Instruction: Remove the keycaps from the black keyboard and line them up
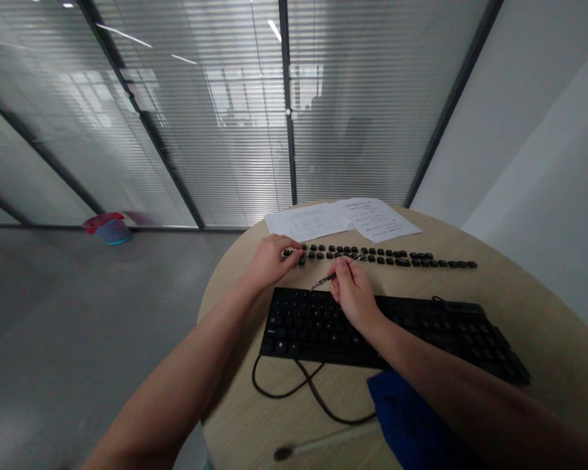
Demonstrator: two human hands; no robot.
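Observation:
A black keyboard [323, 326] lies on the round table, with part of its top row of keys gone. Beyond it, small black keycaps [389, 252] are set out in two long rows. My left hand [273, 261] is at the left end of these rows, thumb and forefinger closed around a keycap [287, 252]. Over the keyboard's upper edge, my right hand [350, 287] grips a slim dark tool with metal ends [319, 283], probably a keycap puller. One end points down at the top key row; the other sticks out past my fingers near the keycaps.
Printed sheets [313, 220] lie at the table's far edge. A black cable [318, 395] loops in front of the keyboard. Near me are a blue cloth [406, 411] and a thin stick with a dark tip [284, 452]. A basket [112, 230] stands on the floor by the glass partition.

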